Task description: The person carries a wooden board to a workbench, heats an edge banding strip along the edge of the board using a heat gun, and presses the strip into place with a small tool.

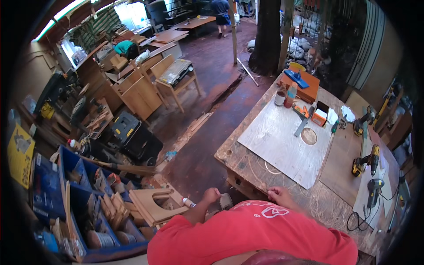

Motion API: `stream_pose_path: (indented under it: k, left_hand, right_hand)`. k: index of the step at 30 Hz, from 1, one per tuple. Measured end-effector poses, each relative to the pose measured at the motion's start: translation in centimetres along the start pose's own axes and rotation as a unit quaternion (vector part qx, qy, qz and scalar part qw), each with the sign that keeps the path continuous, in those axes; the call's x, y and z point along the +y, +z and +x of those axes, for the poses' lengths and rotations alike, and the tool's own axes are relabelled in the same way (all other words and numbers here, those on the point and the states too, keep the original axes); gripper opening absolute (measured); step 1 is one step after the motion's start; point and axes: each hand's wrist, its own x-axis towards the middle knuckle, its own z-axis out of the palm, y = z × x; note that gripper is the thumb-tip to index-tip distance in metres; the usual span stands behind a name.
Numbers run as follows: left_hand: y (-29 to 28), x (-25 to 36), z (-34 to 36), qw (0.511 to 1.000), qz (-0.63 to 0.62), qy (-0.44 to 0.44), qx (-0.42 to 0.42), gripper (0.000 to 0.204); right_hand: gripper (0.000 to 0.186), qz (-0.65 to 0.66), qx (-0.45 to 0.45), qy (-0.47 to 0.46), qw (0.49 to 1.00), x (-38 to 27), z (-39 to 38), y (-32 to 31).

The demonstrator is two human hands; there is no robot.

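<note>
My left hand [211,195] is curled closed in front of my red shirt, left of the workbench. Whatever it may hold is too small to make out. Right beside it shows a rough grey-brown rounded object [225,202]; I cannot tell its kind, or whether the hand touches it. At the bench's near edge, my right hand [279,194] has its fingers bent together, and anything in them is hidden. Beyond it, a pale wooden panel [282,143] lies on the workbench [236,148], with a round wooden disc [308,136] and a try square [301,126] on top.
Cordless drills [369,160] and a corded power tool [375,190] lie at the bench's right. Bottles [290,95] stand near its far end. To my left are a blue divided bin [95,254], a cut-out wooden piece [150,203] and a black toolbox [137,137]. A person [220,11] stands far back.
</note>
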Motion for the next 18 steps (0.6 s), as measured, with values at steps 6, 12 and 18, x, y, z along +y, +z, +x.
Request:
stream_pose_path:
  k: [6,12,18]
  left_hand:
    - [-6.7,-3.7,4.5,0.997,-0.055,0.002,0.048,0.027]
    - [-8.1,-4.8,3.8,0.996,-0.066,0.045,-0.034,0.019]
    - [-7.5,-12.1,2.8,0.976,-0.173,0.124,-0.048,0.014]
  right_hand:
    - [0.024,-0.078,0.048,-0.043,0.995,-5.8,1.9,6.0]
    - [0.026,-0.043,0.049,-0.105,0.992,-3.7,4.1,5.9]
    - [0.027,0.047,0.005,-0.113,0.992,-2.0,4.5,8.3]
